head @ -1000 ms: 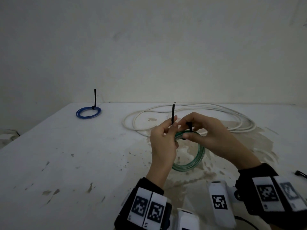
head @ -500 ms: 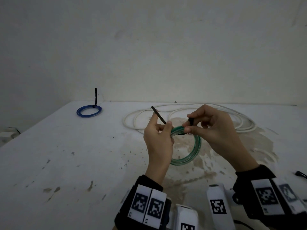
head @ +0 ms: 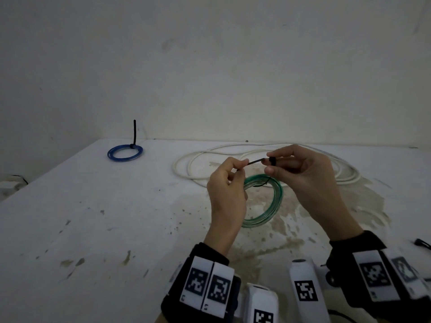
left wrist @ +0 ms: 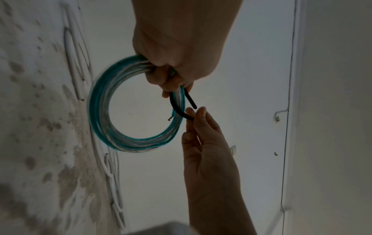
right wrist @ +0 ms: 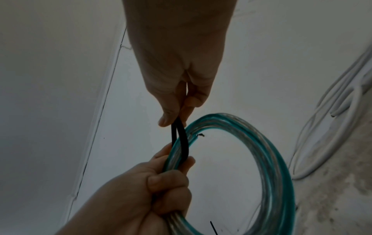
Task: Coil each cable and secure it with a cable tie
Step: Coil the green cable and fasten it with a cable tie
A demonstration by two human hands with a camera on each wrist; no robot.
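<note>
A coil of green cable (head: pixel 268 203) hangs above the stained table, and my left hand (head: pixel 240 170) grips it at its top left. The left wrist view shows those fingers (left wrist: pixel 171 76) curled round the green strands (left wrist: pixel 100 103). A black cable tie (head: pixel 255 162) loops round the coil beside that grip, seen as a black loop (left wrist: pixel 177 109). My left thumb and forefinger hold the tie's tail, which points right. My right hand (head: pixel 268 164) pinches the tie's head end. In the right wrist view my right fingertips (right wrist: pixel 169 117) pinch both black strands (right wrist: pixel 182 139) above the coil (right wrist: pixel 271 151).
A blue coil (head: pixel 125 153) with an upright black tie lies at the table's far left corner. A loose white cable (head: pixel 233 157) sprawls across the back of the table (head: pixel 93 229). A small black item (head: pixel 422 243) lies at the right edge. Walls close the back and the left.
The tie's tail has swung from upright down to the right, and its tip now meets the head end pinched by my right hand. Both hands and the coil sit slightly higher.
</note>
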